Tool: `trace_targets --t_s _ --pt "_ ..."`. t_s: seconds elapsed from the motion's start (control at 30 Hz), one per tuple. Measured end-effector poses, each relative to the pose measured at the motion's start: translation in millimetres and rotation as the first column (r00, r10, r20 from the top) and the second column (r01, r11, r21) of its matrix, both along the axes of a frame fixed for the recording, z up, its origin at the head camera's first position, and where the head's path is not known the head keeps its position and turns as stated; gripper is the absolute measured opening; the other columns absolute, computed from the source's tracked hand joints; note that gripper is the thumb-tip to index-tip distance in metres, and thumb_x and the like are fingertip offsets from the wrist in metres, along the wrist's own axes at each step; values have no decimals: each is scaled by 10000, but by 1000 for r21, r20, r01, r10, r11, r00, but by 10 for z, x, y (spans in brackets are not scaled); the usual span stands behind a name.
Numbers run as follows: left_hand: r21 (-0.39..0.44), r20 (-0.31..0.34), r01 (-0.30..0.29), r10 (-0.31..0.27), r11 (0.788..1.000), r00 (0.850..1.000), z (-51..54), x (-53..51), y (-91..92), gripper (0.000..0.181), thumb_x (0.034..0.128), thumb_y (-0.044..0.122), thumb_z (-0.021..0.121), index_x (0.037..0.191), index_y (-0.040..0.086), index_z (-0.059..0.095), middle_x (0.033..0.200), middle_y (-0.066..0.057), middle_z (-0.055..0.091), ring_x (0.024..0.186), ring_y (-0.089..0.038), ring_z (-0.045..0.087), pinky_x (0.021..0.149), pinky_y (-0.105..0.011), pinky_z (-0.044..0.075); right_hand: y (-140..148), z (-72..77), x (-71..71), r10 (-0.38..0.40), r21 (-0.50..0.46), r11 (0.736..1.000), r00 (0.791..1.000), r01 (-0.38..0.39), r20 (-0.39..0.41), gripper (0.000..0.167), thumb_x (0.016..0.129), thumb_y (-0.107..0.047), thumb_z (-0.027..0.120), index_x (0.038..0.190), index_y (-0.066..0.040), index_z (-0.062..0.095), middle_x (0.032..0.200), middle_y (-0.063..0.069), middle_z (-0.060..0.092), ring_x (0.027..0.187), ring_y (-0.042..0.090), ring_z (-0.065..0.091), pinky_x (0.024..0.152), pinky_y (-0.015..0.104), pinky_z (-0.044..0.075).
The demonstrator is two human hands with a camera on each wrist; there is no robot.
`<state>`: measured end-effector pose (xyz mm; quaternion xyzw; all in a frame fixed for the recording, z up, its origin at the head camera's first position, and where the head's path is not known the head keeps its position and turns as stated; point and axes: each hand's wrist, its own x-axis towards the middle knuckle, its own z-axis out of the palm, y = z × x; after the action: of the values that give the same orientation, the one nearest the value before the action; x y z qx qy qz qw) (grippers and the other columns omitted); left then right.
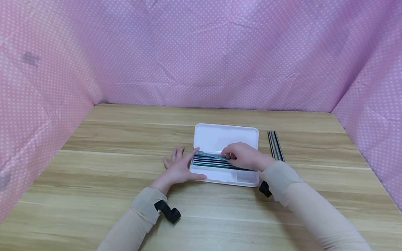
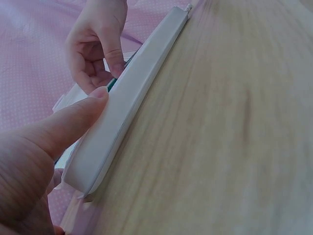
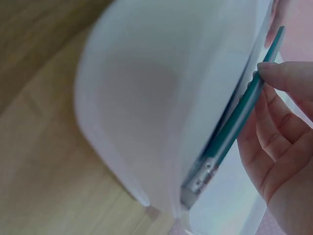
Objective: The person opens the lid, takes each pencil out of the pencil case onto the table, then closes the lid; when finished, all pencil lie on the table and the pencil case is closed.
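A white plastic pencil case (image 1: 216, 177) lies with its lid (image 1: 226, 135) folded back on the wooden table. Dark and green pencils (image 1: 212, 163) lie side by side inside it. Over the case, my right hand (image 1: 244, 155) pinches a green pencil (image 3: 234, 122) between thumb and fingers. That pencil's metal band and eraser end show in the right wrist view, near the case wall. At the case's left end rests my left hand (image 1: 179, 171), fingers spread, its thumb along the front rim. In the left wrist view the thumb (image 2: 80, 115) touches the case edge.
Several dark pencils (image 1: 275, 145) lie on the table to the right of the case, partly behind my right forearm. Pink dotted cloth (image 1: 208, 45) hangs along the back and both sides of the table (image 1: 198, 226).
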<state>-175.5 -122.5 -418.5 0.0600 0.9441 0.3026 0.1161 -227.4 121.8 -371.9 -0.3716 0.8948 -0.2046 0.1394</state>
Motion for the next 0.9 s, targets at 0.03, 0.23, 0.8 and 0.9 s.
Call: trace_targets --t_s 0.03,0.23,0.8,0.9 --pt "0 -1 -2 2 1000 1000 1 2 0 964 691 520 786 1488 325 280 1565 -220 22 1425 -422 -136 1003 -709 -162 5 8 -3 -3 -9 1000 1000 3 -3 249 888 -38 613 1125 -84 674 910 -4 649 818 126 551 822 333 499" --pt "-8 -2 -6 6 1000 1000 12 12 3 970 689 519 787 1490 326 275 1567 -218 22 1426 -422 -133 1006 -708 -160 43 52 -22 -44 -102 994 999 46 17 255 892 -45 614 1140 -78 661 938 23 662 869 151 595 807 330 514" --pt "0 -3 1 -1 1000 1000 -6 14 4 963 695 522 783 1489 351 265 1566 -220 8 1426 -424 -131 996 -719 -159 216 -17 65 -162 -319 928 979 195 127 303 890 -61 628 1193 -56 625 958 63 635 917 204 581 785 321 524" --pt "2 -3 2 -2 1000 1000 -2 15 4 966 695 518 785 1490 354 260 1567 -220 1 1424 -425 -139 995 -719 -163 255 -19 85 -205 -332 910 965 250 165 316 893 -86 633 1209 -65 617 975 76 630 923 213 575 773 307 511"
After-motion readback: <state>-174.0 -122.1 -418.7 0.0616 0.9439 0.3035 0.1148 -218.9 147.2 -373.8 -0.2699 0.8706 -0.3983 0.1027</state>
